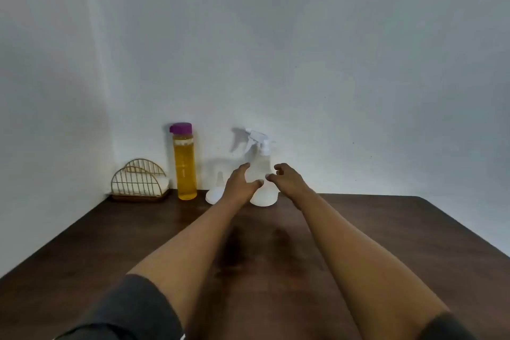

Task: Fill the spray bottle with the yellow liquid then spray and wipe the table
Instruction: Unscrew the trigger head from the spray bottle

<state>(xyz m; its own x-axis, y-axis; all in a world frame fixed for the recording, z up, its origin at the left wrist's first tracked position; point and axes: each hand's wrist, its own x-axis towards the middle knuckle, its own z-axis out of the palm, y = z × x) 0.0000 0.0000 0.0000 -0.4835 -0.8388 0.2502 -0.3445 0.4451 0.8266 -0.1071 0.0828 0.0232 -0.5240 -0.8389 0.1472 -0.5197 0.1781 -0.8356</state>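
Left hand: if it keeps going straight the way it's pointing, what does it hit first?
Most likely the spray bottle. The left hand is open, fingers aimed at the bottle's lower body, nothing visible between. Depth is unclear from this one view; the white funnel sits just left of its path.

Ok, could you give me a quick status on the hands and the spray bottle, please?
Left hand and right hand open, flanking spray bottle. Bottle upright, head on. White funnel beside it.

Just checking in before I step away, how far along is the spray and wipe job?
Nothing looks done: the spray bottle looks empty, sprayer on, and the yellow bottle stands capped. In hand: the left hand and right hand reach open around the spray bottle. Left: filling, spraying and wiping the table.
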